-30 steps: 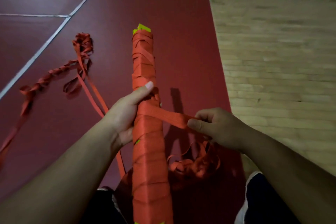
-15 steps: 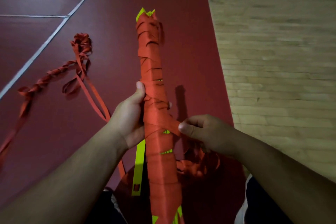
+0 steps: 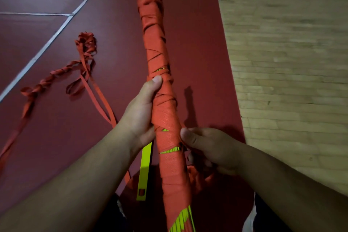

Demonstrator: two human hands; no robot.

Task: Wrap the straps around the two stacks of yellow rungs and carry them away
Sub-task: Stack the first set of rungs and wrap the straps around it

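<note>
Between the two hands stands a bundle (image 3: 165,118), a stack of yellow rungs wound almost end to end in orange strap and tilted a little, its top leaning away from the person. Yellow rung ends poke out at the far tip and fan out at the near end, and slivers of yellow show through gaps in the wrapping. The left hand (image 3: 140,117) is closed around the bundle's left side, thumb pressed up along the strap and fingers hidden behind. The right hand (image 3: 203,147) is curled against the bundle's right side, lower down, its thumb touching the wrap; it seems to pinch the strap there, though the exact grip is hidden. Just below the left hand, beside the bundle, lies a single yellow rung (image 3: 145,173) on the red mat (image 3: 56,137). Under the right hand sits a loose heap of strap (image 3: 199,179). Well to the left of the left hand, more strap (image 3: 82,73) trails across the mat in twists and loops. Beyond the right hand the mat ends at a wooden floor (image 3: 291,62).
</note>
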